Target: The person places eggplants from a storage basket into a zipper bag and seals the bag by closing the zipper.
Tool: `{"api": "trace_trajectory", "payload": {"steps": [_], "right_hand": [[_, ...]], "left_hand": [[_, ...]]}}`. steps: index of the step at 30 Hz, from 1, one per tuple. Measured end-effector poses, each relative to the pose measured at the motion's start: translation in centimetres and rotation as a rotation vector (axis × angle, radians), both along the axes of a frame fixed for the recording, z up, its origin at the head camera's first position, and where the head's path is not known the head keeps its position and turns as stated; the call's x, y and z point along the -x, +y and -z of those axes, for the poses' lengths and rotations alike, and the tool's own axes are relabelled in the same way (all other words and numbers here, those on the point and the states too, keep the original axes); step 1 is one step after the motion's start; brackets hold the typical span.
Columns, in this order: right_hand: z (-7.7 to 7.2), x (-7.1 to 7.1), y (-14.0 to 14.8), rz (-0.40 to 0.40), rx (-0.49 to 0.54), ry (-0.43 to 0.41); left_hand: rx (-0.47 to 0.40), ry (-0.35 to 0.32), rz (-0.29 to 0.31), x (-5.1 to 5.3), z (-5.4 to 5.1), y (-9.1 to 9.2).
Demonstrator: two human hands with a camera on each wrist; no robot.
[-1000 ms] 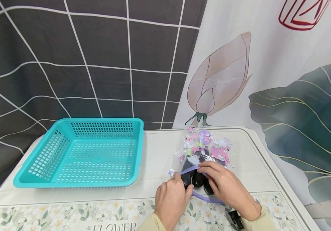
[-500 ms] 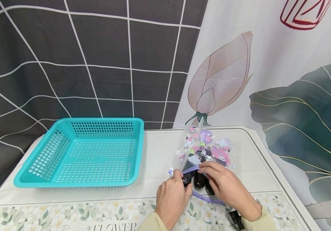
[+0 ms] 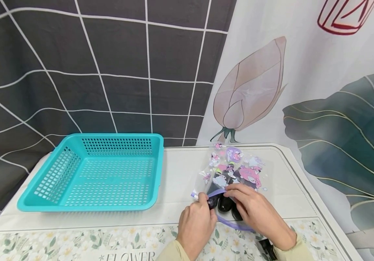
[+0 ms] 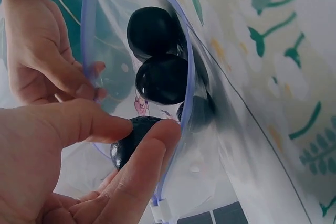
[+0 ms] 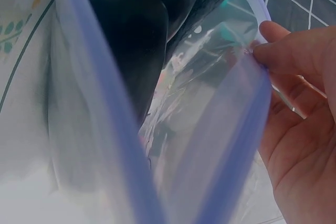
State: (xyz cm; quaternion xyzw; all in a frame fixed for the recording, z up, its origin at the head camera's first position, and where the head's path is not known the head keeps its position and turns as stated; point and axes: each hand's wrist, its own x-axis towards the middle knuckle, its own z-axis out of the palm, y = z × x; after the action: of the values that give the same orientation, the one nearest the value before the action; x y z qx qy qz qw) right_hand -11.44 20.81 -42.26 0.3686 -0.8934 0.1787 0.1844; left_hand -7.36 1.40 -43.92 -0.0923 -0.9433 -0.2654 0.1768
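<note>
A clear zip bag [image 3: 250, 177] with pink and purple cartoon prints and a purple zip edge lies at the table's right side, its mouth open toward me. Several long black things with rounded ends fill it; two smooth ones [image 4: 164, 80] show at the mouth, but their kind is unclear. With thumb and fingers, my left hand [image 3: 196, 224] pinches the rounded end of a textured black thing [image 4: 123, 150] at the mouth's left. My right hand [image 3: 255, 210] pinches the bag's upper zip edge [image 5: 262, 72] and holds it up. The far ends sit under the printed plastic.
A turquoise plastic basket [image 3: 108, 181] with slotted walls stands to the left on the white table [image 3: 177, 170]. Behind the table hang a dark grid-patterned cloth [image 3: 125, 90] and a white cloth with flower prints [image 3: 248, 94]. A white slider [image 4: 160, 211] sits on the zip edge.
The textured black thing's end has shifted slightly in my left fingers and shows rounder at the bag mouth. My right hand keeps its hold on the zip edge; bag and basket stay put.
</note>
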Motion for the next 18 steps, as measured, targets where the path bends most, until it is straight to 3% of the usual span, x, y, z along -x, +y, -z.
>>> {"api": "trace_trajectory", "payload": {"steps": [7, 18], "right_hand": [[0.0, -0.1, 0.1, -0.004, 0.002, -0.002], [0.0, -0.1, 0.1, -0.016, 0.002, 0.002]], "left_hand": [[0.033, 0.024, -0.021, 0.2, 0.1, 0.1], [0.096, 0.061, -0.103, 1.0, 0.7, 0.0]]}}
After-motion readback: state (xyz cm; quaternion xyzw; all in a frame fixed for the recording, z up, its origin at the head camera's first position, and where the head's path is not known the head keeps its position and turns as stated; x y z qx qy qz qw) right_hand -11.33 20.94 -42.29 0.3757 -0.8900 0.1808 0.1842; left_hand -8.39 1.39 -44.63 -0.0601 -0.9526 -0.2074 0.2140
